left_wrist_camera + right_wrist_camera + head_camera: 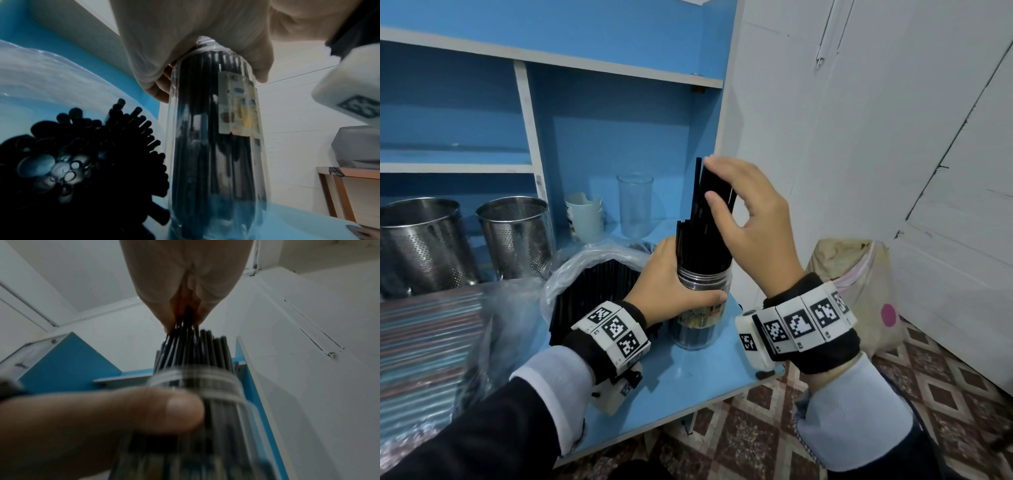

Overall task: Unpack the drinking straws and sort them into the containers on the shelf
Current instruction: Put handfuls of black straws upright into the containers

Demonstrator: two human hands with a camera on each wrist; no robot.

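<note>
Upright on the blue shelf board (pixel 688 383), the clear ribbed plastic jar (pixel 700 308) is gripped near its neck by the left hand (pixel 667 291); above, the right hand (pixel 750 222) pinches black drinking straws (pixel 705 233) standing inside.

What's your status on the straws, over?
Left hand grips clear jar. Right hand pinches black straws above it. Jar nearly full.

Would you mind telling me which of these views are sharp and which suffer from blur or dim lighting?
Head view: sharp and evenly lit, straight shelf edges bowed by the wide lens. Left wrist view: dim, the bagged straws nearly silhouetted, the jar reasonably clear. Right wrist view: motion-blurred, the left hand close and soft.
</note>
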